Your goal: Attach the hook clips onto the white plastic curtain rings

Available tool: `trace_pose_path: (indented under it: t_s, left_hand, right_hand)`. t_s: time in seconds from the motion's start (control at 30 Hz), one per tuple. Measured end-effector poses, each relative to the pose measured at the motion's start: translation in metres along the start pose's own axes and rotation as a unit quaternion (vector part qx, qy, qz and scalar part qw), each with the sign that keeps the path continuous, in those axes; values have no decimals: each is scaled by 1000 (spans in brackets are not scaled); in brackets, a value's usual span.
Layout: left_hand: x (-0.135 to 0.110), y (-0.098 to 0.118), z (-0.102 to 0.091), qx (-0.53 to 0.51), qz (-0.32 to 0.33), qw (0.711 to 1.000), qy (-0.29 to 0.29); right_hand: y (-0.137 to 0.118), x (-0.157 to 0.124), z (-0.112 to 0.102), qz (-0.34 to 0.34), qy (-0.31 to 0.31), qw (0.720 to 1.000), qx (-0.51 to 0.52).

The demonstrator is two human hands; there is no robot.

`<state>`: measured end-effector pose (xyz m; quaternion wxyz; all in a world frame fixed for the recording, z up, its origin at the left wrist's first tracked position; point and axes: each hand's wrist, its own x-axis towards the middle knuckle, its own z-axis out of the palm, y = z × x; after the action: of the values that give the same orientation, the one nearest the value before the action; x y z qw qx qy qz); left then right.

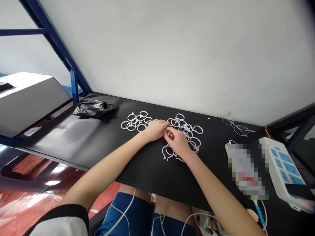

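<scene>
My left hand (156, 130) and my right hand (177, 141) meet over the middle of the black table. Their fingers are closed together on a white plastic ring (168, 133), of which only a short piece shows between the fingertips. To the left of my left hand lies a cluster of white rings (133, 122) that look closed, each with a small knob. Around and behind my right hand spreads a looser pile of white rings (197, 129). Several of these look open, with free ends, and some are partly hidden under my right hand and wrist.
A crumpled black plastic bag (94, 108) lies at the back left of the black table (103, 149). On the right are eyeglasses (241, 130), a blurred phone (246, 170) on a cable, and a white power strip (283, 167). White cables (126, 209) hang over my lap.
</scene>
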<state>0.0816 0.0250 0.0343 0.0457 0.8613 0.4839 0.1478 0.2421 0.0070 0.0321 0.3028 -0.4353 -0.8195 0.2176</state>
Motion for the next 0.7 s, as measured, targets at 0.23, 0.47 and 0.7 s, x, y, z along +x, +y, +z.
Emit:
trace_pose_path:
  t_s: [0.23, 0.47, 0.7]
  left_hand:
    - [0, 0, 0, 0, 3, 1000, 4]
    - [0, -1, 0, -2, 4, 1000, 6]
    - [0, -1, 2, 3, 6, 1000, 7]
  right_hand:
    - [-1, 0, 0, -2, 1, 1000, -1]
    - [-1, 0, 0, -1, 2, 1000, -3]
    - [-2, 0, 0, 4, 1, 1000, -5]
